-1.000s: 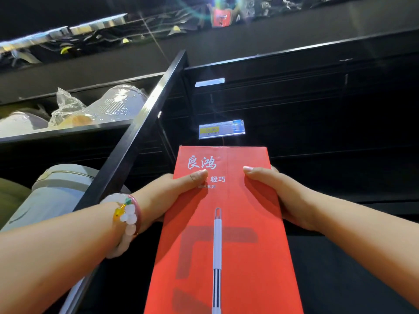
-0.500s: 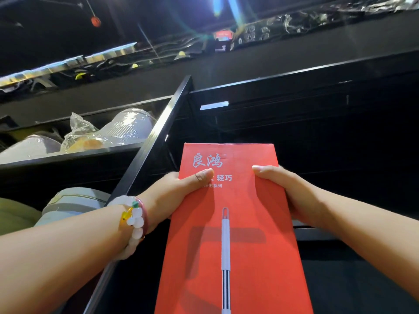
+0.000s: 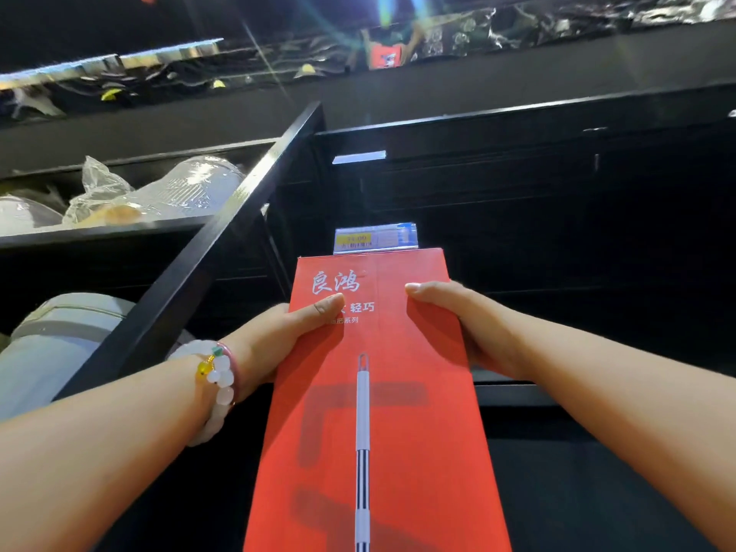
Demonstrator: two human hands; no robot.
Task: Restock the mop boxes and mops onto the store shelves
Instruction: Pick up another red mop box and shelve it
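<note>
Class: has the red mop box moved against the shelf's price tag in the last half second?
Yes, downward: the red mop box hid the price tag then; now the tag shows above it.

The price tag (image 3: 375, 237) shows again above the mop box (image 3: 382, 412) top edge.

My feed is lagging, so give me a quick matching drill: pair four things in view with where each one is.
Things:
1. red mop box
2. price tag
3. bead bracelet
4. plastic-wrapped items

Places:
A. on the left wrist
B. upper shelf at left
C. held between both hands
D. on a shelf edge just above the box's top

Pairs: 1-C, 2-D, 3-A, 4-B
</note>
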